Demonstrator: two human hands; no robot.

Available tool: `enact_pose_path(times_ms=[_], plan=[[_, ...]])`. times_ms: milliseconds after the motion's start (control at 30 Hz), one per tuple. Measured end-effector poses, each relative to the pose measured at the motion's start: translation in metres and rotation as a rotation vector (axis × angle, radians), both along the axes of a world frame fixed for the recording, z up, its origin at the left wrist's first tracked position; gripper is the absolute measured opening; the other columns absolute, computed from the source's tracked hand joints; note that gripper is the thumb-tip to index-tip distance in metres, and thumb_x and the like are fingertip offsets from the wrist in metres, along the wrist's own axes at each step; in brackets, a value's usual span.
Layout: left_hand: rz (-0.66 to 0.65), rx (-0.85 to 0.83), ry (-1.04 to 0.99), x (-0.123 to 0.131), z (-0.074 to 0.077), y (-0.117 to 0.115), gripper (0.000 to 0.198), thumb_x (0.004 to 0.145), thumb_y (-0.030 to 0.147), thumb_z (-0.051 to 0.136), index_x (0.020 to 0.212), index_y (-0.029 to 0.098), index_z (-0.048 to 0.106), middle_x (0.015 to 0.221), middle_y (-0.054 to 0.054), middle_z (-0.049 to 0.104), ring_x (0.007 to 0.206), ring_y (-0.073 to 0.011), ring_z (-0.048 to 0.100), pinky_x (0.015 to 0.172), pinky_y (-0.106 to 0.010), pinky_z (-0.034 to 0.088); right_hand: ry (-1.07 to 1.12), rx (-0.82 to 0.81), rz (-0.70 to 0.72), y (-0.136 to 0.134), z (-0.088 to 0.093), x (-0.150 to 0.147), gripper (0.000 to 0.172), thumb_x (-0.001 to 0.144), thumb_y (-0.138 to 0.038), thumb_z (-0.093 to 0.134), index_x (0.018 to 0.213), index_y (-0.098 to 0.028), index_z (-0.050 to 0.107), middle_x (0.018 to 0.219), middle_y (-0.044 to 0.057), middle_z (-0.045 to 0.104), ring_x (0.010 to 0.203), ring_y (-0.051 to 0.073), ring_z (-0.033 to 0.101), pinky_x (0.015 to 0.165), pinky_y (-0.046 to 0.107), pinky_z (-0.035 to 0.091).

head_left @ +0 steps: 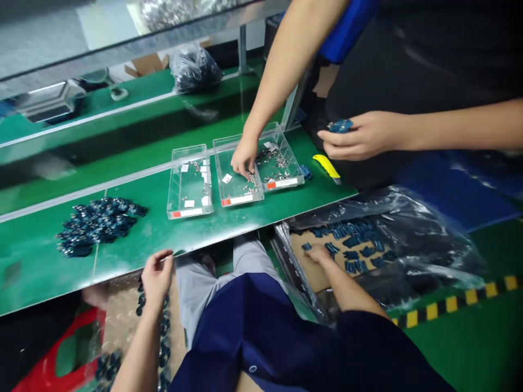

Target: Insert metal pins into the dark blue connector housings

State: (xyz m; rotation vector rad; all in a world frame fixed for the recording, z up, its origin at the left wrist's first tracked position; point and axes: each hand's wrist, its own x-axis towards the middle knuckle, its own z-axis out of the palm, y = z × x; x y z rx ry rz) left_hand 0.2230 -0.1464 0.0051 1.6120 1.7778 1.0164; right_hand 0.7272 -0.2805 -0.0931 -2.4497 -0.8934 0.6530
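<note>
My left hand (157, 275) is at the near edge of the green table (163, 234), its fingers curled in a pinch; what they hold is too small to make out. My right hand (317, 253) reaches down into a cardboard box (314, 277) lined with a clear plastic bag. Its fingers are closed over small blue parts (355, 251), and one blue part shows at the fingertips. A heap of dark blue parts (96, 224) lies on the table to the left.
Three clear trays (190, 182) of tiny metal pieces stand mid-table. A co-worker's hand (244, 158) picks in the middle tray; the other hand (359, 136) holds blue parts. A yellow knife (327, 166) lies at the table's right end. A red crate (53, 362) stands below on the left.
</note>
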Motion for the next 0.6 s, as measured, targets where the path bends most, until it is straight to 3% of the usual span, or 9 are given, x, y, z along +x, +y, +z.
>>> enact_pose_path(times_ms=[100,167,267,333,400,500,600], plan=[[-0.399,0.065,-0.016,0.054,0.013,-0.005,0.02,0.087,0.035,0.062,0.1,0.022,0.067,0.103,-0.007,0.072,0.099,-0.0228,0.069,0.093,-0.041,0.056,-0.012,-0.03,0.034,-0.004,0.031,0.004,0.014,0.072,-0.03,0.069,0.073,-0.016,0.069,0.056,0.006,0.06,0.054,0.019,0.054,0.055,0.031,0.039],[-0.638,0.158,-0.024,0.093,0.026,-0.011,0.02,0.09,0.029,0.058,0.107,0.023,0.066,0.109,-0.009,0.071,0.105,-0.0228,0.068,0.096,-0.041,0.055,-0.016,0.05,0.116,-0.004,0.062,-0.013,0.029,0.075,-0.036,0.066,0.093,-0.015,0.072,0.074,0.009,0.068,0.062,0.019,0.058,0.059,0.03,0.043],[-1.005,0.342,0.054,0.14,0.048,-0.021,0.044,0.092,0.024,0.055,0.136,0.023,0.052,0.136,-0.015,0.06,0.13,-0.0272,0.055,0.107,-0.047,0.049,0.091,0.208,0.396,0.009,0.111,-0.067,0.037,0.081,-0.043,0.064,0.106,-0.017,0.072,0.096,0.008,0.071,0.071,0.018,0.06,0.065,0.029,0.046],[-1.175,0.432,0.157,0.157,0.057,-0.027,0.056,0.093,0.021,0.053,0.147,0.019,0.04,0.149,-0.018,0.048,0.142,-0.0311,0.042,0.113,-0.053,0.043,0.208,0.218,0.613,0.023,0.136,-0.111,0.03,0.082,-0.042,0.065,0.097,-0.017,0.073,0.086,0.005,0.07,0.068,0.016,0.058,0.061,0.027,0.045],[-1.215,0.463,0.222,0.16,0.058,-0.03,0.058,0.094,0.019,0.05,0.15,0.016,0.035,0.147,-0.021,0.048,0.14,-0.0329,0.045,0.11,-0.055,0.045,0.291,0.223,0.795,0.039,0.155,-0.145,0.023,0.081,-0.039,0.067,0.085,-0.017,0.072,0.075,0.002,0.068,0.065,0.015,0.056,0.058,0.025,0.043],[-1.117,0.39,0.174,0.144,0.046,-0.027,0.054,0.095,0.025,0.051,0.147,0.016,0.038,0.132,-0.021,0.06,0.123,-0.0314,0.06,0.1,-0.051,0.052,0.357,0.195,1.033,0.071,0.174,-0.162,0.019,0.079,-0.036,0.071,0.079,-0.016,0.071,0.069,-0.001,0.067,0.063,0.014,0.056,0.056,0.023,0.043],[-0.883,0.187,0.022,0.117,0.031,-0.02,0.049,0.092,0.037,0.06,0.137,0.021,0.05,0.124,-0.015,0.066,0.115,-0.0293,0.065,0.099,-0.048,0.053,0.178,0.247,0.987,0.128,0.189,-0.141,0.017,0.089,-0.029,0.063,0.091,-0.015,0.072,0.07,-0.002,0.069,0.063,0.011,0.058,0.059,0.021,0.044]])
